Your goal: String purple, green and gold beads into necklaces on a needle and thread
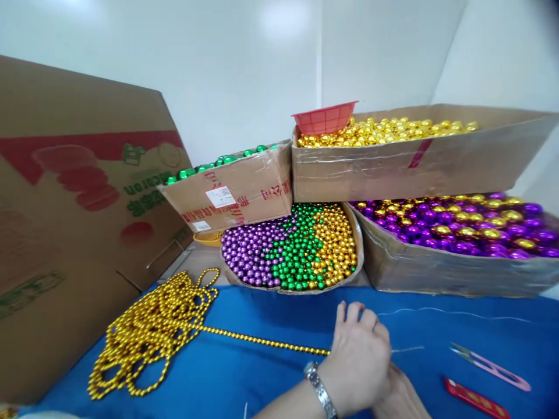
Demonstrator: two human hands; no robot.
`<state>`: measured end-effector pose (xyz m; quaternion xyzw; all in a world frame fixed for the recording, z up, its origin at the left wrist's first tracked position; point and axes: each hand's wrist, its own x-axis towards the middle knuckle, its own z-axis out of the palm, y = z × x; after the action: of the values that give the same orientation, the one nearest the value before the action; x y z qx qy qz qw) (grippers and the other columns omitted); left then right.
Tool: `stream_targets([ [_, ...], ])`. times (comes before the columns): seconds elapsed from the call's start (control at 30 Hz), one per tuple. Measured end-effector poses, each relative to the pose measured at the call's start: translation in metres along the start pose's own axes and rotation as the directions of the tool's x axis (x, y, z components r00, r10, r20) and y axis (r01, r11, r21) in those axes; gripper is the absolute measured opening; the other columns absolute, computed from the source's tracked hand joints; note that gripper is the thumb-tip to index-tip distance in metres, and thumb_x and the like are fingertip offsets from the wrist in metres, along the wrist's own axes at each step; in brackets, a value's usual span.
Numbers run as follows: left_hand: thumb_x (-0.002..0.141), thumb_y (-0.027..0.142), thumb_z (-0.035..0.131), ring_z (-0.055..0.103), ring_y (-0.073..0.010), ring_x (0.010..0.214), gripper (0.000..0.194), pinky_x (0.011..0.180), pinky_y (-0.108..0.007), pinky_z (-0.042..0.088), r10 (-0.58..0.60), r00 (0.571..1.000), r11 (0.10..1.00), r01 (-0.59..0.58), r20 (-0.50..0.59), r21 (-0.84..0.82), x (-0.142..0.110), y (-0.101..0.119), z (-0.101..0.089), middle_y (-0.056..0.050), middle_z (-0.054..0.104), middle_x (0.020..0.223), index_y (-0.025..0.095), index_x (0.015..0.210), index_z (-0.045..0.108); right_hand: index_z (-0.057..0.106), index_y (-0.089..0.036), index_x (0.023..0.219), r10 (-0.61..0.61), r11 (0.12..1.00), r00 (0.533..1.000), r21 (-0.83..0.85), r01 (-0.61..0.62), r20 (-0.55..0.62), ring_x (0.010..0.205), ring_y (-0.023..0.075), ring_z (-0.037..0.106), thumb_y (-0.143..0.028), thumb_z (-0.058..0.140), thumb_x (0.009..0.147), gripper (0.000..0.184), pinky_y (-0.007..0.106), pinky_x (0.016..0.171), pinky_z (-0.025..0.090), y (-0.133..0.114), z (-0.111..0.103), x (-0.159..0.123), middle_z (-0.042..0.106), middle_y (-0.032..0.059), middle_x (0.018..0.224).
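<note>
My left hand (360, 355), with a metal watch at the wrist, rests on the blue cloth (244, 384), fingers curled over the end of a gold bead strand (262, 343). That strand runs left to a loose heap of strung gold beads (148, 331). My right hand (399, 398) lies mostly hidden under the left, and its fingers do not show. A thin white thread (408, 350) comes out from between the hands toward the right.
A shallow box of purple, green and gold beads (358, 256) sits just beyond my hands. Around it are boxes of green (244, 192), gold (393, 169) and purple-gold balls (437, 270), with a red basket (325, 119) on the gold ones. Thread snips (489, 366) and a red tool (476, 398) lie right; a large carton (65, 233) stands left.
</note>
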<state>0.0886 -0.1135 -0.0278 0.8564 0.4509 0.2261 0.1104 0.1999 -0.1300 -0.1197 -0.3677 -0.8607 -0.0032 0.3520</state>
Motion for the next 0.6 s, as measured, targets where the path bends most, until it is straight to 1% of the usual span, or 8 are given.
stream_targets([
  [0.07, 0.065, 0.020, 0.066, 0.049, -0.0321, 0.099, 0.019, 0.094, -0.056, 0.038, -0.017, 0.998, 1.000, 0.017, 0.055, 0.007, -0.002, -0.002, -0.007, -0.012, 0.061, 0.095, 0.017, 0.083, 0.061, 0.062, -0.021, 0.077, -0.084, 0.996, 0.996, 0.015, 0.084, 0.005, 0.056, 0.0143, 0.068, -0.003, 0.040, 0.078, 0.029, 0.019, 0.052, 0.056, 0.004, -0.006, -0.001, 0.072, 0.0045, 0.066],
  [0.13, 0.066, 0.022, 0.066, 0.049, -0.0320, 0.101, 0.020, 0.095, -0.056, 0.038, -0.029, 0.996, 0.999, 0.026, 0.081, 0.035, -0.005, -0.003, -0.009, -0.012, 0.060, 0.096, 0.016, 0.084, 0.061, 0.061, -0.021, 0.077, -0.128, 0.992, 0.992, 0.019, 0.129, -0.011, 0.056, 0.0168, 0.069, -0.003, 0.040, 0.075, 0.028, 0.022, 0.052, 0.057, 0.005, -0.008, 0.000, 0.072, 0.0060, 0.067],
  [0.23, 0.064, 0.020, 0.066, 0.046, -0.0339, 0.106, 0.024, 0.100, -0.059, 0.032, -0.038, 0.998, 0.996, 0.033, 0.055, 0.080, -0.008, -0.004, -0.006, -0.013, 0.060, 0.099, 0.015, 0.087, 0.061, 0.062, -0.020, 0.085, -0.144, 0.990, 0.989, -0.014, 0.143, -0.039, 0.061, 0.0198, 0.070, -0.007, 0.040, 0.077, 0.027, 0.027, 0.054, 0.058, 0.003, -0.005, 0.000, 0.074, 0.0085, 0.076],
  [0.3, 0.063, 0.020, 0.067, 0.047, -0.0342, 0.107, 0.027, 0.101, -0.058, 0.031, -0.049, 0.998, 0.997, 0.047, 0.030, 0.067, -0.011, -0.005, -0.004, -0.013, 0.061, 0.100, 0.015, 0.088, 0.060, 0.063, -0.019, 0.092, -0.128, 0.991, 0.991, -0.042, 0.127, -0.038, 0.068, 0.0214, 0.070, -0.012, 0.043, 0.080, 0.025, 0.030, 0.059, 0.059, 0.002, -0.001, 0.000, 0.073, 0.0095, 0.079],
  [0.4, 0.071, 0.020, 0.062, 0.051, -0.0294, 0.101, 0.020, 0.096, -0.048, 0.039, -0.084, 0.996, 0.996, 0.083, -0.033, -0.019, -0.022, -0.008, -0.009, -0.010, 0.062, 0.098, 0.017, 0.090, 0.060, 0.063, -0.018, 0.097, -0.086, 0.996, 0.996, -0.034, 0.085, -0.034, 0.079, 0.0228, 0.067, -0.017, 0.045, 0.083, 0.023, 0.031, 0.063, 0.057, -0.001, 0.001, 0.004, 0.071, 0.0105, 0.086],
  [0.5, 0.086, 0.022, 0.050, 0.054, -0.0249, 0.100, 0.016, 0.093, -0.042, 0.042, -0.188, 0.977, 0.979, 0.179, -0.101, -0.094, -0.042, -0.020, -0.028, -0.009, 0.063, 0.102, 0.020, 0.100, 0.059, 0.063, -0.021, 0.084, -0.096, 0.995, 0.995, -0.002, 0.096, 0.002, 0.070, 0.0188, 0.059, -0.016, 0.047, 0.085, 0.016, 0.029, 0.056, 0.050, -0.004, -0.009, 0.019, 0.061, 0.0066, 0.076],
  [0.57, 0.090, 0.028, 0.050, 0.054, -0.0254, 0.105, 0.023, 0.100, -0.048, 0.035, -0.252, 0.964, 0.967, 0.247, -0.089, -0.062, -0.057, -0.036, -0.047, -0.008, 0.063, 0.108, 0.021, 0.111, 0.056, 0.062, -0.019, 0.080, -0.106, 0.994, 0.994, 0.009, 0.106, 0.012, 0.064, 0.0161, 0.051, -0.016, 0.050, 0.086, 0.014, 0.027, 0.054, 0.044, -0.001, -0.028, 0.036, 0.051, 0.0035, 0.069],
  [0.6, 0.090, 0.032, 0.051, 0.055, -0.0261, 0.104, 0.026, 0.103, -0.053, 0.030, -0.254, 0.966, 0.967, 0.253, -0.057, -0.022, -0.064, -0.046, -0.058, -0.008, 0.064, 0.107, 0.022, 0.113, 0.056, 0.062, -0.019, 0.084, -0.103, 0.995, 0.995, 0.011, 0.103, -0.011, 0.066, 0.0161, 0.050, -0.017, 0.051, 0.087, 0.012, 0.027, 0.056, 0.043, 0.003, -0.042, 0.045, 0.049, 0.0035, 0.071],
])
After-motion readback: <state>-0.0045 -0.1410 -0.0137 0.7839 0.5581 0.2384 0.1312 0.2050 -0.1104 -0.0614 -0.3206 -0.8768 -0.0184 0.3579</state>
